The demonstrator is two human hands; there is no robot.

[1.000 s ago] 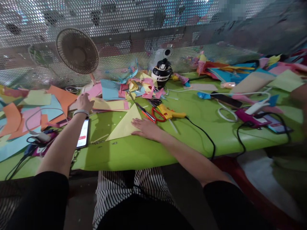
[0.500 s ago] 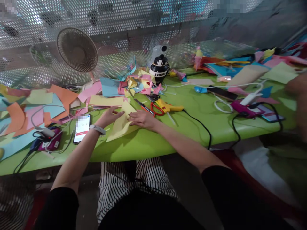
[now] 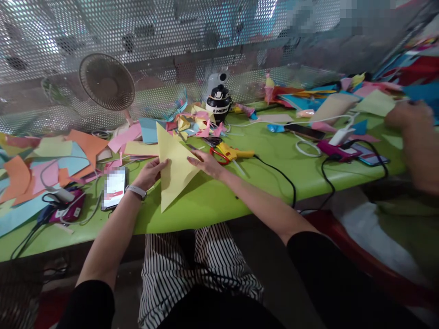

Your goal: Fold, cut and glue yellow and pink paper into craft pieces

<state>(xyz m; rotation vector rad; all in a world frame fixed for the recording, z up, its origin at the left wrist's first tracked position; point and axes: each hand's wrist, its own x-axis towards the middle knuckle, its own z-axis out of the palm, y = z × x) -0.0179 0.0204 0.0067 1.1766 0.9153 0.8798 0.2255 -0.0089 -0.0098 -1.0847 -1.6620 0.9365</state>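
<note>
A folded sheet of yellow paper [image 3: 174, 171], now a broad triangle, is held up off the table's near edge. My left hand [image 3: 151, 173] pinches its left edge between thumb and fingers. At its right corner my right hand [image 3: 207, 163] grips the paper, thumb on the near face and fingers behind. Just beyond the right hand lie red-handled scissors [image 3: 219, 155] and a yellow glue gun [image 3: 236, 151]. A phone with a lit screen [image 3: 115, 187] rests left of my left wrist.
Coloured paper sheets [image 3: 44, 171] cover the left of the green table [image 3: 270, 178]. A fan [image 3: 107, 82] and a black bottle [image 3: 219, 104] stand at the back. Purple power strips [image 3: 338, 150] with cables lie on both sides. Another person's arm [image 3: 416, 141] reaches in at right.
The yellow paper has gone from lying on the table to being lifted and turned, its wide face towards me. Both hands have shifted from pressing flat to gripping its edges.
</note>
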